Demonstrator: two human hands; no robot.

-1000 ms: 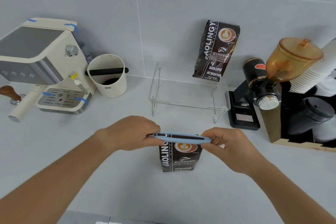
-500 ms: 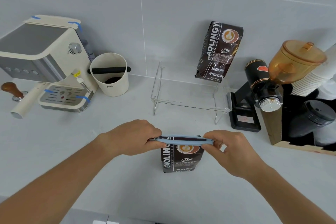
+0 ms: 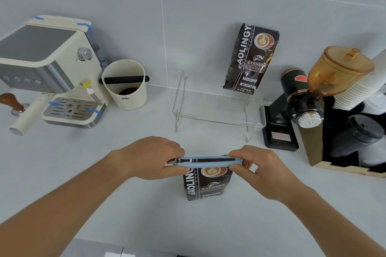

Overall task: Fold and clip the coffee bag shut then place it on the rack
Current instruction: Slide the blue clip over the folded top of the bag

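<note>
Closest to you, the coffee bag (image 3: 205, 183) stands upright on the grey counter (image 3: 83, 162), its top folded over and caught in a long light-blue clip (image 3: 206, 161) that lies across it. Your left hand (image 3: 150, 157) pinches the clip's left end between thumb and fingers, and your right hand (image 3: 259, 168) pinches the right end the same way, so both hands are closed on the clip. Just beyond, the clear acrylic rack (image 3: 219, 110) sits on the counter, with a second coffee bag (image 3: 250, 58) standing on its right side, leaning back against the tiled wall (image 3: 188, 16). To the left are a cream knock box (image 3: 125, 87) and a cream espresso machine (image 3: 54, 69); to the right, a black grinder (image 3: 298, 100) with an amber hopper and stacked paper cups (image 3: 359, 89).
</note>
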